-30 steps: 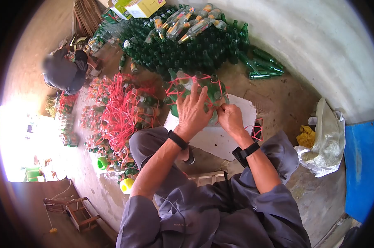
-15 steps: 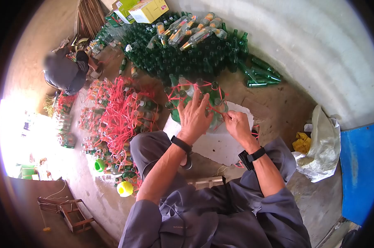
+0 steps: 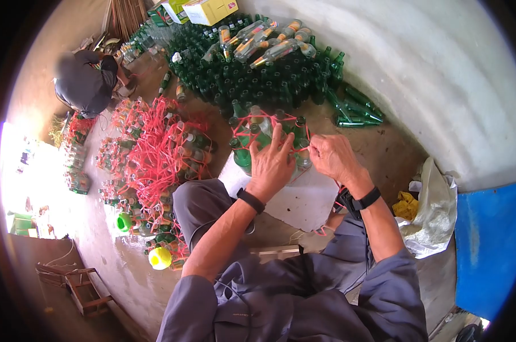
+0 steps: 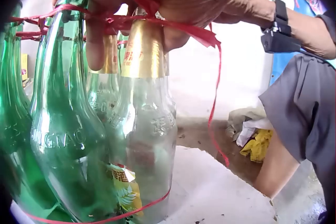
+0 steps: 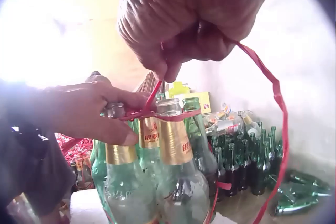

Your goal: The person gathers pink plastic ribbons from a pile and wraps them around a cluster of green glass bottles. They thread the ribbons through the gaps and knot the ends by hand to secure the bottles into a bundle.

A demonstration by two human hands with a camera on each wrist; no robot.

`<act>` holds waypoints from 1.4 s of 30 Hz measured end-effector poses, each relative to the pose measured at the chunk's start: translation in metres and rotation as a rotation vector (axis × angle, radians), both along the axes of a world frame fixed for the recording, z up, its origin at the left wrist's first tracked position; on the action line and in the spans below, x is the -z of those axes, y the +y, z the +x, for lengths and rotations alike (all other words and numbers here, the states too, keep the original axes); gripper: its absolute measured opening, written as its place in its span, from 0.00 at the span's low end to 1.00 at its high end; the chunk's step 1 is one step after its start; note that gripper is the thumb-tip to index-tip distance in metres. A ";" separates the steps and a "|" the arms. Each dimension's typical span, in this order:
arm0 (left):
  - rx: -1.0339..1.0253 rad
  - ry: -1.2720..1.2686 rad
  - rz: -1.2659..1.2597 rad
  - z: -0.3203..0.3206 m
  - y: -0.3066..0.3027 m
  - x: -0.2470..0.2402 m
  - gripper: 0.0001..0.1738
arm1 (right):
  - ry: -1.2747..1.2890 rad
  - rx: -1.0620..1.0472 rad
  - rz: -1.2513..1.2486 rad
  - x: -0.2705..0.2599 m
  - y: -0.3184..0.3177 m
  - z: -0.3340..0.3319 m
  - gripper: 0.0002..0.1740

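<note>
The right grip (image 3: 336,157) is pinching a red strap (image 5: 278,98), clamped together on it, while the left grip (image 3: 273,167), fingers apart, is resting on the necks of the bottle bundle (image 3: 242,159). The bundle is standing beneath the left grip and just beside the right one, on a white board (image 3: 303,206); green bottles (image 3: 255,85) are crowding beyond both grips

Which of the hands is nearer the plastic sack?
Right. The right hand pinches red string, left of the plastic sack; the left hand is farther left, over the bottles.
</note>
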State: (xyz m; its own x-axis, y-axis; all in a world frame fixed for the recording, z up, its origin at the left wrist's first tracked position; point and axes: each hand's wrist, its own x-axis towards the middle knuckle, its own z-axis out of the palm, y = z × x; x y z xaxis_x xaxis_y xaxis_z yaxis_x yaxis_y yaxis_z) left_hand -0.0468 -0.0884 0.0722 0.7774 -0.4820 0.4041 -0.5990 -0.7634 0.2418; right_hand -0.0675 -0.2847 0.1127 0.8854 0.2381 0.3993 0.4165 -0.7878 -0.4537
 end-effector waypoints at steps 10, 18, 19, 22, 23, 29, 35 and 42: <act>-0.009 0.059 0.009 0.000 0.000 0.001 0.42 | -0.059 -0.062 -0.102 0.026 0.002 0.060 0.10; -0.022 0.114 0.011 -0.001 -0.001 -0.005 0.46 | 0.170 0.042 0.314 0.043 -0.016 0.049 0.07; -0.022 0.110 0.012 -0.002 -0.001 -0.004 0.46 | 0.166 0.041 0.316 0.046 -0.017 0.050 0.07; -0.012 0.039 -0.042 -0.001 -0.002 -0.003 0.46 | 0.218 0.033 0.282 0.056 -0.022 0.053 0.06; -0.022 0.054 -0.026 -0.002 -0.002 -0.003 0.45 | 0.197 0.016 0.287 0.060 -0.023 0.053 0.06; -0.038 0.089 -0.008 -0.002 -0.002 -0.002 0.45 | 0.223 -0.045 0.293 0.060 -0.025 0.045 0.07; -0.060 0.112 -0.032 -0.004 -0.004 -0.003 0.44 | 0.339 0.002 0.560 0.098 -0.012 0.049 0.11; -0.176 0.028 -0.091 -0.025 -0.003 0.011 0.42 | 0.296 0.047 0.668 0.102 0.003 0.043 0.08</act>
State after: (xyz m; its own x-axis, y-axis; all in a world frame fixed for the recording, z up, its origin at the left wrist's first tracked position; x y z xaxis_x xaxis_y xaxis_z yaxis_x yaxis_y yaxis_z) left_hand -0.0719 -0.0913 0.0611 0.8577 -0.3002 0.4174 -0.4507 -0.8296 0.3294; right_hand -0.0246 -0.2814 0.0105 0.9820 -0.0132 0.1885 0.1747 -0.3174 -0.9321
